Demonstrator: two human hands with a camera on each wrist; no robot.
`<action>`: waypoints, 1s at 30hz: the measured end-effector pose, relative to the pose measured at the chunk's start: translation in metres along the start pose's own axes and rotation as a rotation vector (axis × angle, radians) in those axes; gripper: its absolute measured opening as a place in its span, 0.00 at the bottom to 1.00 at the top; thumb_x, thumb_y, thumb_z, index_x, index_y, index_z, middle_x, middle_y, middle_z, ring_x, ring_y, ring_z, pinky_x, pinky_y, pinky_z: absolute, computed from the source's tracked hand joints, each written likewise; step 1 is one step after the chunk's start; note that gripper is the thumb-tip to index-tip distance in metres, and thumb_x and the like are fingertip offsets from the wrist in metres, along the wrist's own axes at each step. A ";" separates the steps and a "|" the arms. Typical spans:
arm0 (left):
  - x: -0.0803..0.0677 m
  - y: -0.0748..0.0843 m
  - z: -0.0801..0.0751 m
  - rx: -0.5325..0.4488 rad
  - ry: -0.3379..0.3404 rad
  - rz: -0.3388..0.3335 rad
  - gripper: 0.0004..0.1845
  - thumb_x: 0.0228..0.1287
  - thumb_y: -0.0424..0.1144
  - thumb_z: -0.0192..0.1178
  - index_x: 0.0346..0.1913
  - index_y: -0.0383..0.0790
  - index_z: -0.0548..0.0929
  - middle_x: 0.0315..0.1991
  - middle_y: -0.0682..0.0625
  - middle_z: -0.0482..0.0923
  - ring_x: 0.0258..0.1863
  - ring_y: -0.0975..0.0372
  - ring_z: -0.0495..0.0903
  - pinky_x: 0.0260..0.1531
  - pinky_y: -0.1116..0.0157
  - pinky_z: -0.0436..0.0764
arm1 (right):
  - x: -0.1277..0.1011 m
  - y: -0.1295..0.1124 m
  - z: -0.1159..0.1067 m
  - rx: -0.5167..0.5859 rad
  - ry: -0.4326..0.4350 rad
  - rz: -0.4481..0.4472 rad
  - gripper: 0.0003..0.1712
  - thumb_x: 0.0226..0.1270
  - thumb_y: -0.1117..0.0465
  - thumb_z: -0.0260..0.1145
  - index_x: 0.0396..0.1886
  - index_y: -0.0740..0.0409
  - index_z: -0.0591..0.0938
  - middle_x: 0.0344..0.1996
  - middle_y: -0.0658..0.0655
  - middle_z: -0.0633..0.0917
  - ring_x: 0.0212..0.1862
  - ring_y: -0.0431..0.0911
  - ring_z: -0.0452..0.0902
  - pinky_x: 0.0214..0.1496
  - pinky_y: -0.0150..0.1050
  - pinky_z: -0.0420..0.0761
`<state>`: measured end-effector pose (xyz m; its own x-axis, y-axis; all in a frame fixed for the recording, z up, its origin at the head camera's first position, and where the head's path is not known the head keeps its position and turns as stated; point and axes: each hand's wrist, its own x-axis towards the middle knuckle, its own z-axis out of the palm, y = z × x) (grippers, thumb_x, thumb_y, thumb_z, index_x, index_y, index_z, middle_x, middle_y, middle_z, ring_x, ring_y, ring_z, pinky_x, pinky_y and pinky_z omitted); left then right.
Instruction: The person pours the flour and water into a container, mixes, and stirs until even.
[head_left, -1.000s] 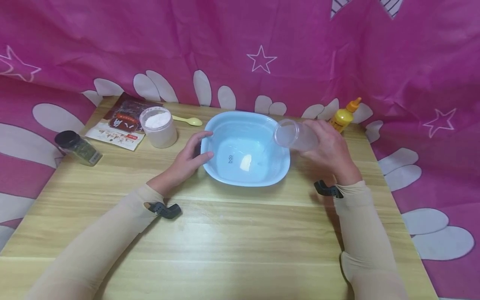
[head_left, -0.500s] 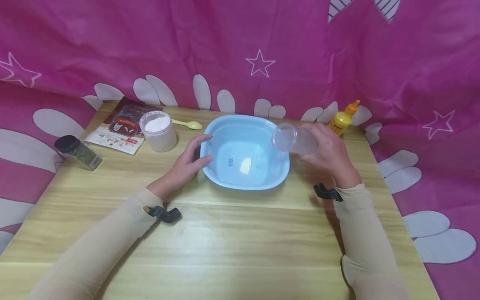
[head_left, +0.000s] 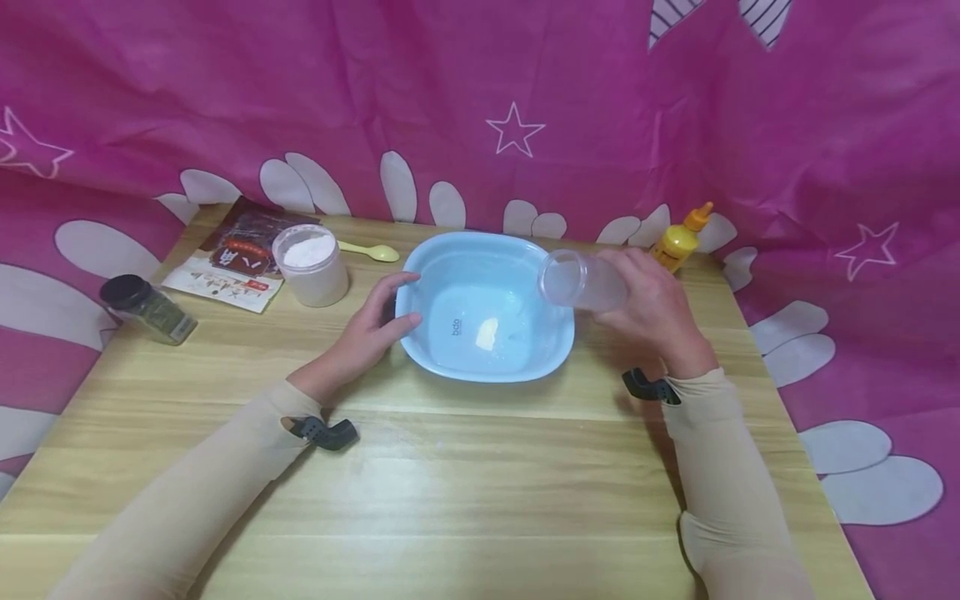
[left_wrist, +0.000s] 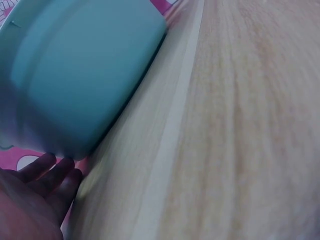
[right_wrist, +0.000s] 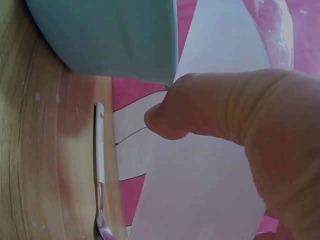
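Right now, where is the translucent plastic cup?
In the head view, the translucent plastic cup is right of centre, gripped by the right hand, tilted over the right rim of the light-blue plastic basin.

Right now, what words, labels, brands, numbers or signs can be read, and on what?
"bdo", sideways, inside the blue basin; smaller line beside it unreadable.
"八角", apparently, on the packet; its smaller print is unreadable.
Yellow bottle, black-lidded jar: labels too small.
White-handled spoon: print too blurred.

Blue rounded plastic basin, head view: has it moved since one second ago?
No, not visibly: the basin keeps its place below the white-outlined star on the pink curtain.
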<state>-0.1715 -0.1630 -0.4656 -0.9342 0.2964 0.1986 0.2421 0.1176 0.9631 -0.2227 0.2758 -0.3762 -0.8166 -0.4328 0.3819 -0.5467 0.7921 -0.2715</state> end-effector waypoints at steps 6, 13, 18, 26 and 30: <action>0.000 -0.003 -0.001 0.004 0.000 -0.001 0.33 0.83 0.36 0.60 0.85 0.44 0.64 0.83 0.35 0.64 0.81 0.42 0.67 0.81 0.40 0.67 | 0.000 -0.001 0.001 -0.003 -0.014 0.025 0.49 0.46 0.60 0.94 0.70 0.55 0.83 0.63 0.62 0.86 0.66 0.61 0.79 0.65 0.72 0.83; 0.000 -0.002 0.000 -0.006 -0.002 -0.001 0.33 0.83 0.36 0.60 0.85 0.44 0.64 0.84 0.36 0.62 0.82 0.42 0.66 0.81 0.40 0.67 | 0.000 -0.001 0.000 -0.003 -0.017 0.035 0.49 0.46 0.61 0.93 0.71 0.53 0.83 0.63 0.62 0.86 0.66 0.61 0.79 0.65 0.73 0.82; 0.000 -0.002 0.001 -0.009 0.000 -0.001 0.33 0.83 0.36 0.60 0.85 0.44 0.64 0.84 0.36 0.62 0.82 0.41 0.67 0.79 0.40 0.69 | 0.000 -0.002 -0.001 -0.010 -0.023 0.033 0.48 0.46 0.61 0.93 0.71 0.55 0.83 0.63 0.62 0.85 0.65 0.61 0.79 0.64 0.72 0.83; -0.001 -0.002 0.000 -0.003 0.002 0.004 0.33 0.83 0.35 0.60 0.85 0.43 0.64 0.84 0.36 0.62 0.81 0.41 0.67 0.77 0.39 0.72 | 0.000 -0.003 -0.001 -0.007 -0.026 0.030 0.49 0.45 0.60 0.94 0.70 0.55 0.83 0.63 0.62 0.86 0.65 0.62 0.79 0.64 0.71 0.83; 0.000 -0.003 0.000 0.006 -0.001 0.000 0.33 0.83 0.36 0.60 0.85 0.44 0.64 0.86 0.38 0.60 0.83 0.42 0.65 0.79 0.41 0.70 | -0.001 -0.003 -0.001 -0.012 -0.019 0.017 0.49 0.45 0.60 0.94 0.70 0.55 0.83 0.63 0.62 0.86 0.65 0.61 0.79 0.64 0.71 0.83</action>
<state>-0.1719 -0.1632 -0.4683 -0.9340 0.2974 0.1981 0.2433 0.1231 0.9621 -0.2203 0.2746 -0.3746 -0.8293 -0.4270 0.3604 -0.5304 0.8046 -0.2672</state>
